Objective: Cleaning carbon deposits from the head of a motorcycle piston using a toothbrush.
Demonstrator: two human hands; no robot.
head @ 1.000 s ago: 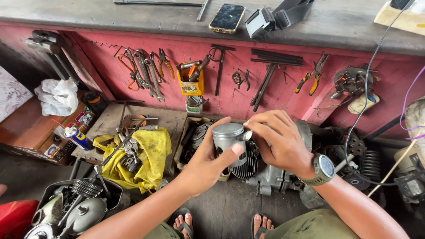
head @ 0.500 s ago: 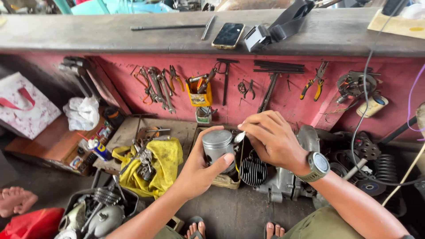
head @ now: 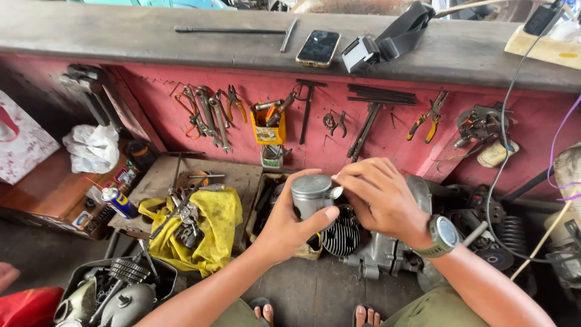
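My left hand grips a grey metal piston, holding it upright in front of me. Fingers of my right hand touch the piston's right side near its top, where a small shiny part shows. A watch sits on my right wrist. Just below the hands lies a dark finned engine cylinder attached to a grey engine block on the floor.
A red wall panel holds hanging pliers, wrenches and a yellow holder. A phone and strap lie on the ledge above. A yellow cloth with tools, a spray can and a box of parts sit at left.
The view has shifted slightly, with the hands and piston now a little lower and more central. Both hands keep the same hold on the piston.
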